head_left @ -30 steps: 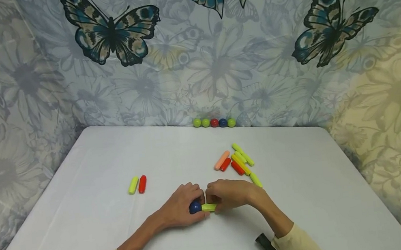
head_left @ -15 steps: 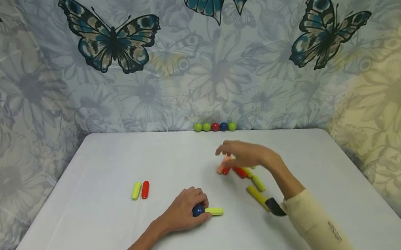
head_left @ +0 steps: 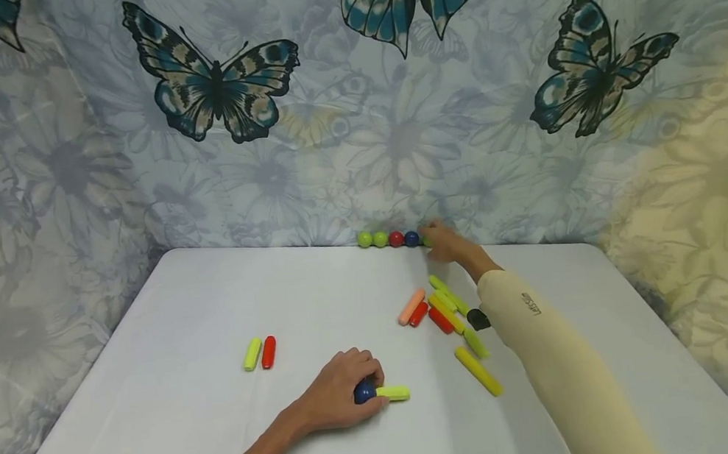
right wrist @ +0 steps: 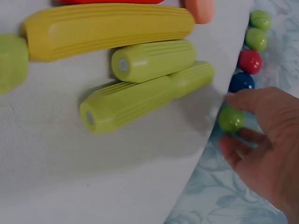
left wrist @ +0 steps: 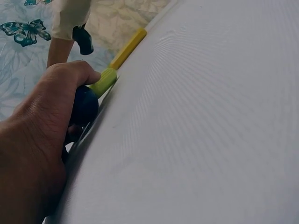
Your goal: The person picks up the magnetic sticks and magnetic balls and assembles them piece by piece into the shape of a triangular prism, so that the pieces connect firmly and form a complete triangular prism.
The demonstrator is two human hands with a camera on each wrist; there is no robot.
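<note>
My left hand (head_left: 341, 392) rests on the white table with fingers curled round a dark blue ball (head_left: 364, 391). Joined end-on to that ball is a short yellow-green magnetic rod (head_left: 393, 393), with the thumb along it. In the left wrist view the same blue ball (left wrist: 85, 106) shows beneath the thumb. At the table's back edge my right hand (head_left: 447, 242) reaches over a green ball (right wrist: 231, 119), the last of a row. Thumb and fingers stand on either side of this ball, the fingers blurred in the right wrist view.
Beside the green ball sit a blue ball (head_left: 411, 239), a red ball (head_left: 396, 239) and two green balls (head_left: 372, 239). Several coloured rods (head_left: 442, 311) lie under the right forearm, a yellow rod (head_left: 478, 371) nearer. A green rod (head_left: 252, 354) and red rod (head_left: 268, 352) lie left.
My right hand has left the yellow-green rod, passed over the rod pile and reached the row of balls at the back edge. My left hand keeps holding the blue ball.
</note>
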